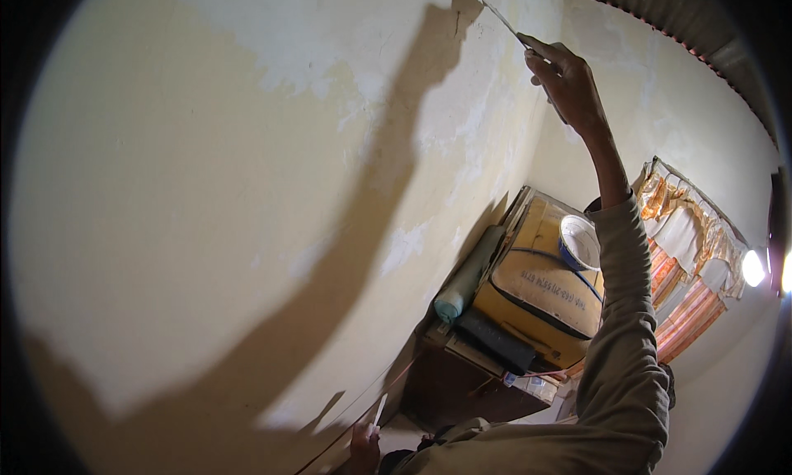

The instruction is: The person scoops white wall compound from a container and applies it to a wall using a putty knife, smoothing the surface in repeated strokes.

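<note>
My right hand [569, 83] is raised high, its fingers wrapped round the handle of a putty knife [501, 17]. The thin blade is seen nearly edge-on, with its tip close to the upper wall [198, 194]; whether it touches I cannot tell. Pale, patchy filler marks the cream wall around it, and a long shadow of my arm and the blade falls there. Low at the bottom edge, my left hand [364, 449] is closed on a narrow, pale flat tool [379, 411] that points upward. Its kind is not clear.
Right of the wall, a large yellow container [540, 289] rests on a brown cabinet [462, 384]. A white-and-blue bowl [581, 242] sits on it, with a rolled green sheet [470, 277] beside it. Beyond are an orange-white curtain [689, 252], a bright lamp [754, 269] and corrugated roofing [693, 29].
</note>
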Demonstrator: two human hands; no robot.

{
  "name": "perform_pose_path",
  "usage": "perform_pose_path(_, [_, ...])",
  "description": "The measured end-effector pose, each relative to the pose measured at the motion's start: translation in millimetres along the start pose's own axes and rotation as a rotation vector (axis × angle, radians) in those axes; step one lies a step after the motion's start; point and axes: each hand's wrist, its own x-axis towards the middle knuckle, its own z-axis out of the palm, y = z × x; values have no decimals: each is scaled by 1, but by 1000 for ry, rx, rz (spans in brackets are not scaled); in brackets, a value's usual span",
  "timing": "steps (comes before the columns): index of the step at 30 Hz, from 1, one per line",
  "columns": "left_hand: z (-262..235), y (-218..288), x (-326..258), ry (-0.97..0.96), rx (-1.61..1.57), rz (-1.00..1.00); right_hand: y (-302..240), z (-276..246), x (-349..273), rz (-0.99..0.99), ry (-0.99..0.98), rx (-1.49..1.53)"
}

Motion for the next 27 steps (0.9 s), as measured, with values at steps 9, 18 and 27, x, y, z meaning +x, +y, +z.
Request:
perform_pose_path(9, [15,-14,-10,-86,-78,-263,8,30,-20,-60,-54,3])
perform_pose_path(18, [9,-26,-9,-83,17,-110,8,34,-72,30,-100,142])
perform_pose_path(27, [5,-5,-9,-20,18,-73,13,33,-16,-174,53,-100])
